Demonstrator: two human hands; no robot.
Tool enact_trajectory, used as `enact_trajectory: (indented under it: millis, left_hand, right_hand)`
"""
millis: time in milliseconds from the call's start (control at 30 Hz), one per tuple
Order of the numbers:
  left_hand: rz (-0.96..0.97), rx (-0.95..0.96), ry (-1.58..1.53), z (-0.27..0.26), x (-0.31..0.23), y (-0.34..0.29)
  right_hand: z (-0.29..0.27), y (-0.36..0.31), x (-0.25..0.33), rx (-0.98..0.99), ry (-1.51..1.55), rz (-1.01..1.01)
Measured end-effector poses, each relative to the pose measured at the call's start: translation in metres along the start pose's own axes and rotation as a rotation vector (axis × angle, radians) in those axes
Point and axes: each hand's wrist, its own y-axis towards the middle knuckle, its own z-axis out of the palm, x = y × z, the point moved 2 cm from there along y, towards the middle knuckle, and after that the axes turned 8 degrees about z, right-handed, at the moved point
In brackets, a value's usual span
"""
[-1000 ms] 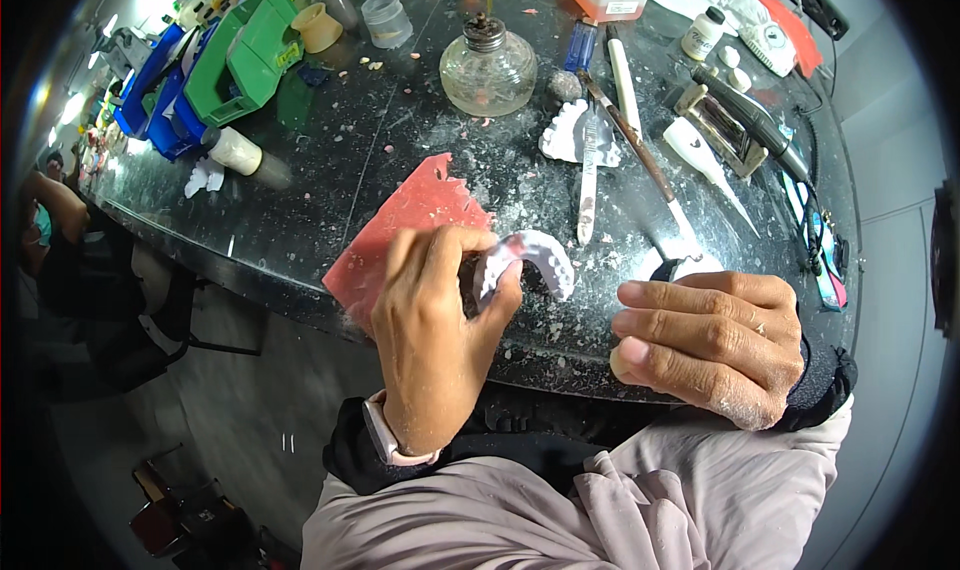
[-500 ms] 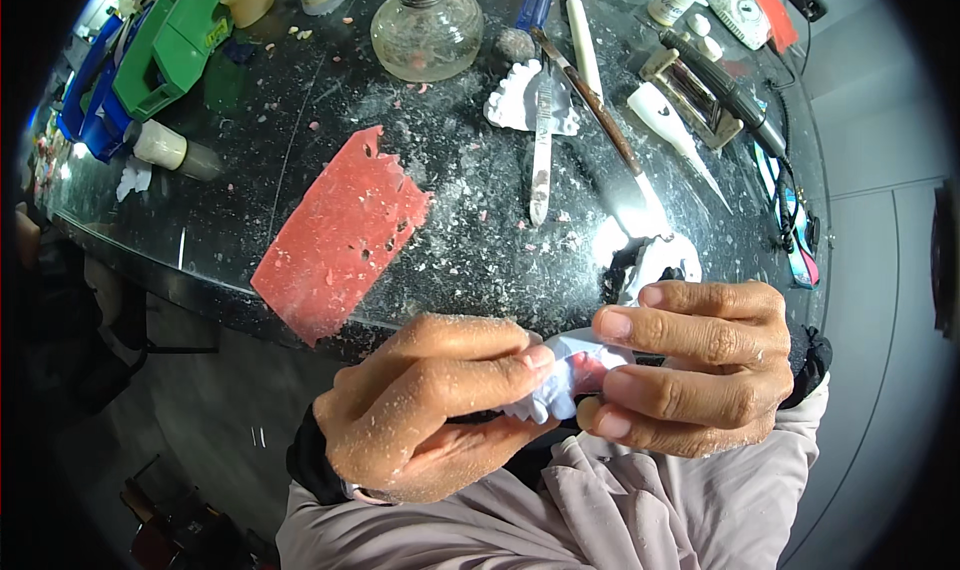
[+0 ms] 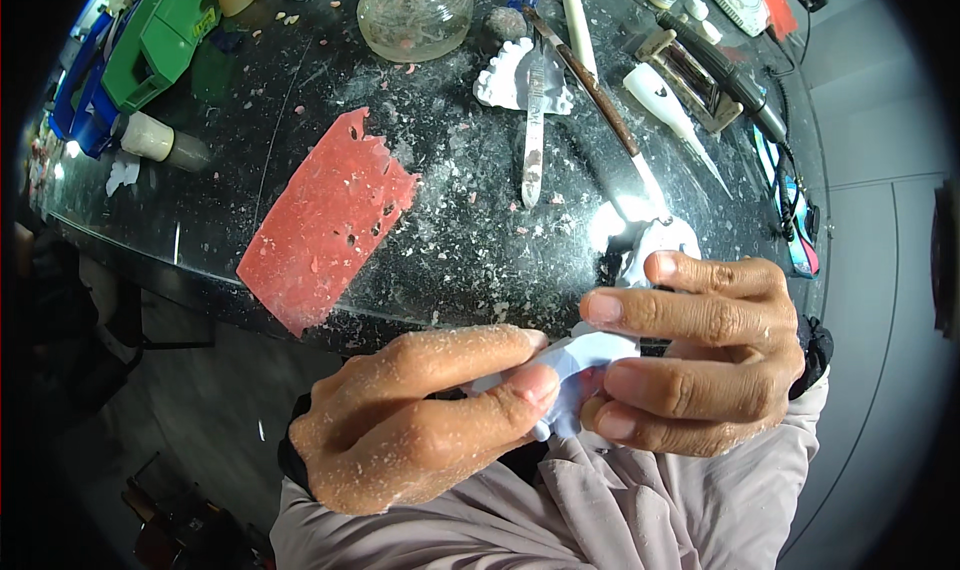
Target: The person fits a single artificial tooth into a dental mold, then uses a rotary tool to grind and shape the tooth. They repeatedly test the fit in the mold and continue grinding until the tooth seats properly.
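Note:
Close to my body, near the table's front edge, I hold a pale bluish-white plaster dental cast in both hands. My left hand, speckled with white dust, pinches its left end between thumb and fingers. Curled around its right side are the fingers of my right hand. A bit of pink shows on the cast beside my right fingertips; much of the rest is covered by the hands. Just beyond my right hand, a second white cast rests on the table under a bright glare.
A torn pink wax sheet lies on the crumb-strewn black table. Farther back are a glass spirit lamp, a toothed white cast, a metal knife, a brown-handled tool and a white pointed tool. Green bin at left.
The held cast has been tilted, so a smooth, flat-faced side now shows and less pink is seen. My left hand has shifted slightly left and down, its thumb now across the cast.

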Motion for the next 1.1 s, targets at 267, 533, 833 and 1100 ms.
enact_trajectory:
  millis: [267, 533, 833, 1100]
  left_hand:
    - [-0.023, -0.023, 0.024, 0.004, 0.005, 0.002]
    - [0.001, 0.034, 0.063, 0.001, 0.002, 0.001]
    - [0.064, 0.003, 0.118, 0.001, 0.004, -0.004]
    - [-0.049, 0.088, 0.198, -0.004, -0.009, -0.001]
  right_hand:
    - [0.001, 0.003, -0.008, -0.002, 0.17, 0.116]
    - [0.003, 0.005, -0.004, -0.008, 0.177, 0.114]
    - [0.005, 0.003, -0.005, -0.01, 0.185, 0.048]
    - [0.003, -0.001, -0.001, 0.015, 0.151, 0.049]
